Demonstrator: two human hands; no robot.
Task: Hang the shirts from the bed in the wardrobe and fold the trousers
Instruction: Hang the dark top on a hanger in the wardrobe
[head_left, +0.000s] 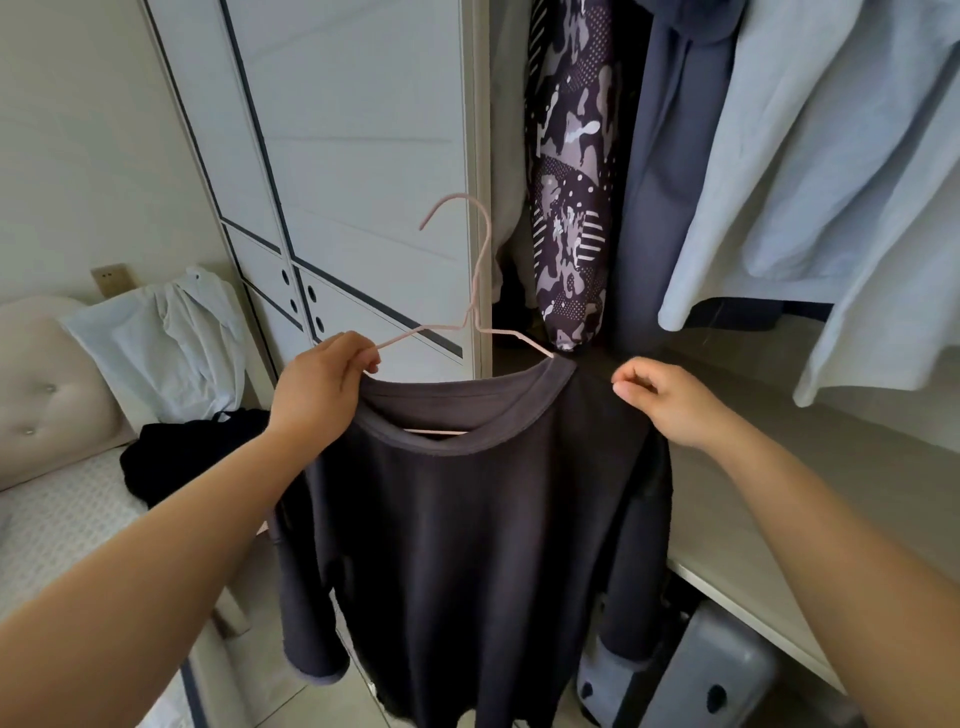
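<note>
A dark grey long-sleeved shirt (467, 545) hangs on a pink wire hanger (480, 270) in front of the open wardrobe. My left hand (322, 389) grips the hanger's left arm together with the collar edge. My right hand (670, 402) is at the shirt's right shoulder, thumb and forefinger pinched on the fabric there. The hanger's hook is free in the air, below the hanging clothes. On the bed at the left lie a white shirt (176, 343) and a black garment (176, 457).
In the wardrobe hang a patterned purple garment (571, 182), a navy one (665, 156) and light blue shirts (805, 182). A pale shelf (831, 467) runs below them, with a grey box (701, 670) underneath. The white wardrobe door (353, 156) stands at the left.
</note>
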